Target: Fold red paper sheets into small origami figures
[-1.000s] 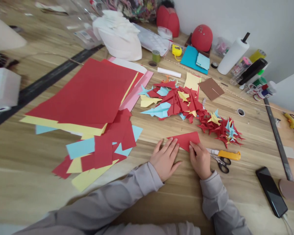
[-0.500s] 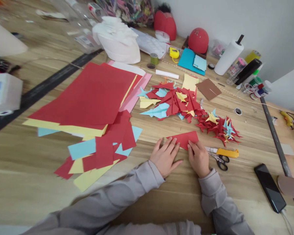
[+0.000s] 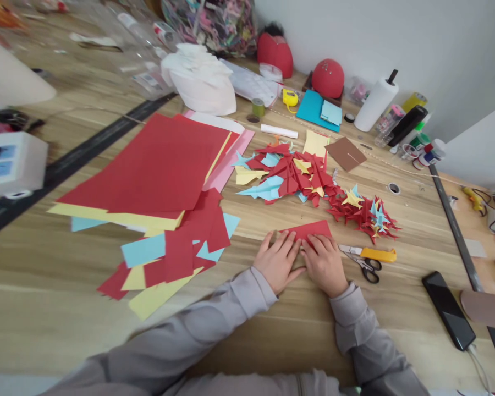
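Observation:
A piece of red paper [image 3: 309, 227] lies on the wooden table under both hands; its near edge is hidden by fingers. My left hand [image 3: 275, 258] rests flat on its left part, fingers spread and thumb out to the right. Close beside it, my right hand [image 3: 324, 264] lies on the right part with its fingers stretched forward. Behind the paper spreads a heap of folded red, blue and yellow paper planes [image 3: 291, 171]. A cluster of small folded paper stars [image 3: 365, 214] sits to its right. Scissors [image 3: 369, 269] and a yellow-handled cutter [image 3: 377, 254] lie right of my right hand.
Large red sheets [image 3: 148, 165] are stacked at the left, with cut paper strips [image 3: 179, 256] in front. A phone [image 3: 449, 311] on a cable lies at the right. Along the back stand a white tissue pack [image 3: 202, 82], a tape measure [image 3: 289, 98] and several bottles.
My right hand has moved left along the red paper, from a pinch at its right side to fingers laid flat near my left hand. The left hand stays put.

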`<state>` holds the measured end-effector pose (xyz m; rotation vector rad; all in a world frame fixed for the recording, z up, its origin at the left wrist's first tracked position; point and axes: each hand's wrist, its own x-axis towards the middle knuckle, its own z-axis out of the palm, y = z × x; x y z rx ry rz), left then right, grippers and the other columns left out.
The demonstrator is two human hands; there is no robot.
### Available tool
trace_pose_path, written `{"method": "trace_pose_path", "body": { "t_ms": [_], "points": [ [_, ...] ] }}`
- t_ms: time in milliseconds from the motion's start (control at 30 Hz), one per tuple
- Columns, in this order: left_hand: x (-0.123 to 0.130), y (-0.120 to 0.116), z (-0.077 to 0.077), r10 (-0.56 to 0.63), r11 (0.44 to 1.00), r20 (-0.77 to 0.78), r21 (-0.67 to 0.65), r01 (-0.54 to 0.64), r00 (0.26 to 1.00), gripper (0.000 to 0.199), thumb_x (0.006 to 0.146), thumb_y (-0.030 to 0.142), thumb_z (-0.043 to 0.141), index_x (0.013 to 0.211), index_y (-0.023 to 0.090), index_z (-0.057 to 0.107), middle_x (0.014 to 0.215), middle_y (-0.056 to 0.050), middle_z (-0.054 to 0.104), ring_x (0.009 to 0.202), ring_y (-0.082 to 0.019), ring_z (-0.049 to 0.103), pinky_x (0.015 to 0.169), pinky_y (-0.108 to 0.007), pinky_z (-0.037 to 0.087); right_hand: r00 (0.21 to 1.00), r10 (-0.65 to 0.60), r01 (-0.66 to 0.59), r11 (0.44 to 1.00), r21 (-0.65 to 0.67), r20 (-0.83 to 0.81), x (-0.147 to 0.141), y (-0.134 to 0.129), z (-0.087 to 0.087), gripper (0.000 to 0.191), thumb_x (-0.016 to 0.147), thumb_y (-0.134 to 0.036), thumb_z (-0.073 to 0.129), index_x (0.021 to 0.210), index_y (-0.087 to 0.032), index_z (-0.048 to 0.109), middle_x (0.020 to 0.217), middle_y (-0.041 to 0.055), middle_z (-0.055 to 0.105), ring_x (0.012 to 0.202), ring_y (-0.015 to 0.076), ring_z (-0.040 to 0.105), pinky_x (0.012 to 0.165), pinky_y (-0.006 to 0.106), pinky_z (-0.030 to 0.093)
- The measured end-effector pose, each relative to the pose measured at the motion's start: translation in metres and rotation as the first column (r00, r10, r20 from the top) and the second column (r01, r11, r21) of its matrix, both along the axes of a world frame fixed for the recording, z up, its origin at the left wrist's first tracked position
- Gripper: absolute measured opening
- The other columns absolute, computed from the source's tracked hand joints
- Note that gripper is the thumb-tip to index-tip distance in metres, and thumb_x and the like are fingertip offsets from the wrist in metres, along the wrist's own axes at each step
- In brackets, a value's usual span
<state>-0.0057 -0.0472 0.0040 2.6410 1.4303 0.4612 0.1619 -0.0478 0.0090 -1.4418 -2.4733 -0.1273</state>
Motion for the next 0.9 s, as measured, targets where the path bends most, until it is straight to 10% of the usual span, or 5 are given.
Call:
{"method": "trace_pose_path", "body": {
  "t_ms": [900],
  "points": [
    [-0.0059, 0.0026, -0.0029, -0.060, 0.997, -0.048, 0.040, 0.062, 0.997, 0.062, 0.079, 0.055, 0.048, 0.123, 0.013, 0.054, 0.133, -0.019, 0.048, 0.125, -0.032, 0.041, 0.106, -0.053, 0.021, 0.978, -0.024, 0.010, 0.998, 0.065, 0.208, -0.0097, -0.0078, -0.0027, 0.030, 0.090, -0.027, 0.045, 0.110, -0.011, 0.060, 0.118, 0.0192, 0.059, 0.111, 0.0271, 0.050, 0.094, 0.045, 0.036]
  ]
}}
